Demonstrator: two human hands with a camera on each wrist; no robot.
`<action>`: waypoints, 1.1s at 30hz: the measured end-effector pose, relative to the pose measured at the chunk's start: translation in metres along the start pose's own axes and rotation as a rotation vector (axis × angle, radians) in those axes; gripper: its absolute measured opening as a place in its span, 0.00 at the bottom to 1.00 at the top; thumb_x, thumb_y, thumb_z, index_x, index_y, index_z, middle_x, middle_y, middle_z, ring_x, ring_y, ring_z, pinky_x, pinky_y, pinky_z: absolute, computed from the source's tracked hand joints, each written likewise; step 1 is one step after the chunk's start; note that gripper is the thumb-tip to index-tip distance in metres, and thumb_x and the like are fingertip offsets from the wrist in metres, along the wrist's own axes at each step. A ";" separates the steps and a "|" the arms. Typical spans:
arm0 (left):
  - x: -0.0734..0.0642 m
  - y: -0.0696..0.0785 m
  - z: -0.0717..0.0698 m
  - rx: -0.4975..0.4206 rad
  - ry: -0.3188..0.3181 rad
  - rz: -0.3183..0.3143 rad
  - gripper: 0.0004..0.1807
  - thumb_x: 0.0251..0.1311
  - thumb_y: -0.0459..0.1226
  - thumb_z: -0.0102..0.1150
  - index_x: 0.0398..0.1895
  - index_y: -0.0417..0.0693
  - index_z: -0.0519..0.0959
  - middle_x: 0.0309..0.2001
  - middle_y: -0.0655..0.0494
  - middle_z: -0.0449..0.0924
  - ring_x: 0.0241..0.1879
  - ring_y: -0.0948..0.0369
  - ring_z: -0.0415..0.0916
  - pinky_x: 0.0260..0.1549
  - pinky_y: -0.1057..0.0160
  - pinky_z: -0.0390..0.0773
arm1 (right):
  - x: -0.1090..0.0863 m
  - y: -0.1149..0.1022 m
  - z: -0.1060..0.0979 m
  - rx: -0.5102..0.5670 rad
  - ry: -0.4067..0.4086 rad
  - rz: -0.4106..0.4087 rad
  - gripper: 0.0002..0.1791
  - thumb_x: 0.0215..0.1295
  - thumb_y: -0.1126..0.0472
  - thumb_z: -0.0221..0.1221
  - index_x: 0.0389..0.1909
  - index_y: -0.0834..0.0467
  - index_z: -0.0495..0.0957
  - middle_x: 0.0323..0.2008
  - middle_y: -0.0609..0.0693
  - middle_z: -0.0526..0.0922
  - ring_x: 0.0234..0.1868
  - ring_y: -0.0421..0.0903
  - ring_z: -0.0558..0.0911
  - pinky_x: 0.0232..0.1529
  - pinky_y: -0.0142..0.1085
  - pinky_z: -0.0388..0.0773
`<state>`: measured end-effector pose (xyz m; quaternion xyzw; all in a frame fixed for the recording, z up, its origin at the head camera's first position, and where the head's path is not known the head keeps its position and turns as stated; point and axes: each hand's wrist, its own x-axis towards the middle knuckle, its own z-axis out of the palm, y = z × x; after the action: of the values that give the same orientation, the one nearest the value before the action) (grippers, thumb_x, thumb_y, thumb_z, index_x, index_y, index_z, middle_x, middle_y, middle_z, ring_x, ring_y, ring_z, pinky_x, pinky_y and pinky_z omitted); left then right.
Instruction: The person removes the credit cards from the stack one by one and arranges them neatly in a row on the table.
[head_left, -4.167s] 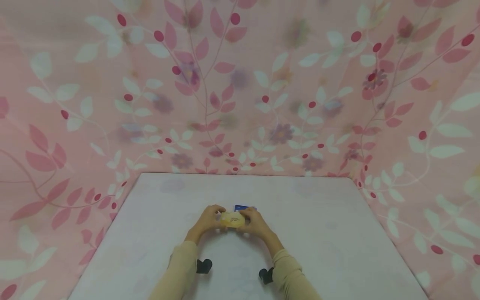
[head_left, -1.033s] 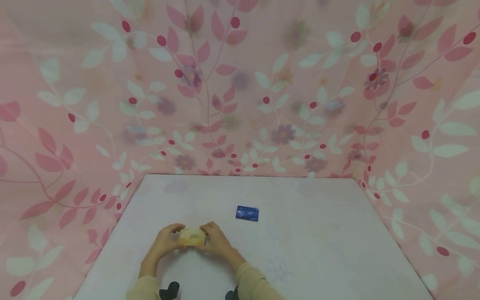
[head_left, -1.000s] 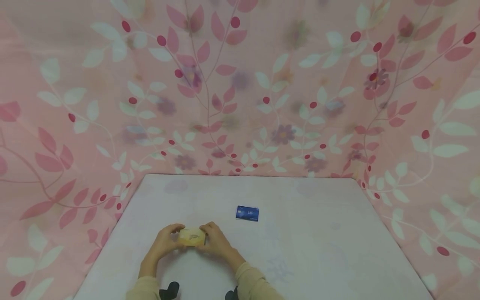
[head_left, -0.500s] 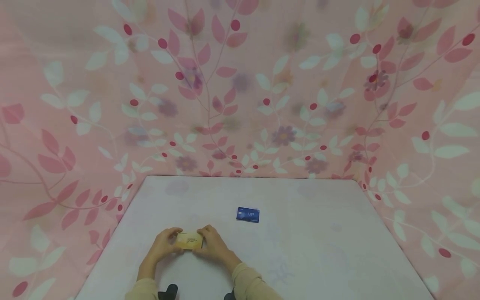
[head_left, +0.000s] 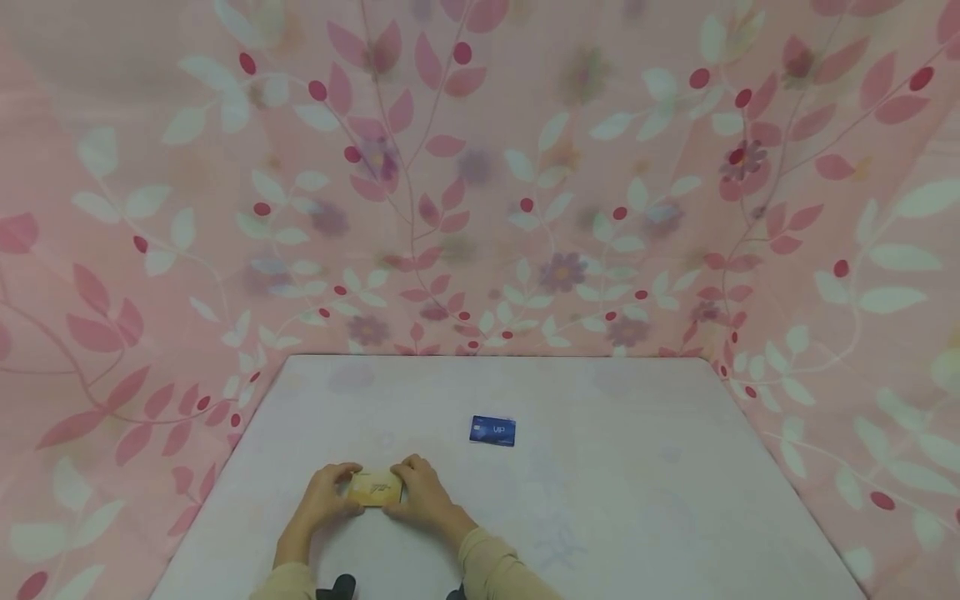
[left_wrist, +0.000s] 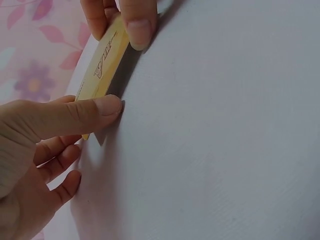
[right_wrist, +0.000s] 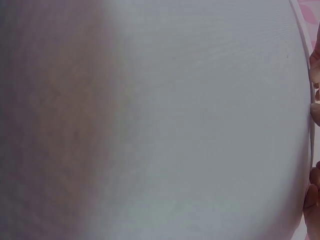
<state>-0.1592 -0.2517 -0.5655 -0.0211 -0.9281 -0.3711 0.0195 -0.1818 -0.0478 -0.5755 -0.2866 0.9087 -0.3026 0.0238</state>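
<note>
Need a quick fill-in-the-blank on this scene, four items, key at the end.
1. Of the left hand and the right hand, the one nearer the blue card is the ____ one.
2. The large pale letters on the blue card read ____.
3. In the head view, the gold card, held by both hands, is on the blue card's ____ side.
4. The main colour of the floral backdrop behind the table is ____.

Missing words: right; VIP; left; pink.
</note>
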 end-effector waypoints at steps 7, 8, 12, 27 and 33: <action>-0.001 0.002 0.000 0.017 0.009 0.001 0.31 0.25 0.28 0.76 0.43 0.37 0.79 0.38 0.43 0.78 0.43 0.44 0.75 0.46 0.44 0.71 | 0.000 0.000 0.002 -0.024 0.004 -0.004 0.31 0.49 0.49 0.69 0.53 0.59 0.76 0.45 0.46 0.72 0.45 0.39 0.70 0.47 0.29 0.70; -0.001 0.002 0.000 0.017 0.009 0.003 0.31 0.25 0.28 0.76 0.43 0.37 0.79 0.38 0.43 0.78 0.43 0.44 0.75 0.46 0.44 0.71 | 0.001 0.000 0.002 -0.028 0.007 -0.009 0.31 0.49 0.49 0.69 0.53 0.59 0.76 0.45 0.46 0.72 0.45 0.39 0.70 0.47 0.29 0.70; -0.002 0.004 -0.001 0.022 0.010 0.010 0.31 0.25 0.28 0.76 0.43 0.38 0.79 0.38 0.42 0.78 0.43 0.43 0.75 0.47 0.44 0.71 | 0.001 0.001 0.002 -0.047 0.018 -0.026 0.31 0.49 0.49 0.69 0.53 0.59 0.76 0.45 0.46 0.72 0.45 0.39 0.70 0.47 0.29 0.70; -0.001 0.002 -0.001 0.031 -0.021 -0.033 0.31 0.27 0.29 0.76 0.44 0.40 0.79 0.41 0.43 0.77 0.44 0.45 0.73 0.47 0.43 0.69 | 0.001 -0.001 0.001 -0.029 -0.009 0.015 0.31 0.49 0.48 0.69 0.54 0.59 0.76 0.45 0.46 0.72 0.45 0.40 0.69 0.47 0.30 0.70; 0.000 0.002 -0.001 0.027 -0.034 -0.044 0.31 0.27 0.29 0.76 0.44 0.40 0.79 0.40 0.45 0.76 0.44 0.47 0.73 0.47 0.44 0.70 | 0.002 0.000 0.001 -0.030 -0.024 0.020 0.31 0.49 0.48 0.68 0.53 0.58 0.76 0.44 0.45 0.71 0.44 0.39 0.68 0.45 0.30 0.69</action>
<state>-0.1588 -0.2506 -0.5635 -0.0067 -0.9336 -0.3583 -0.0039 -0.1829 -0.0493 -0.5762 -0.2814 0.9155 -0.2854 0.0337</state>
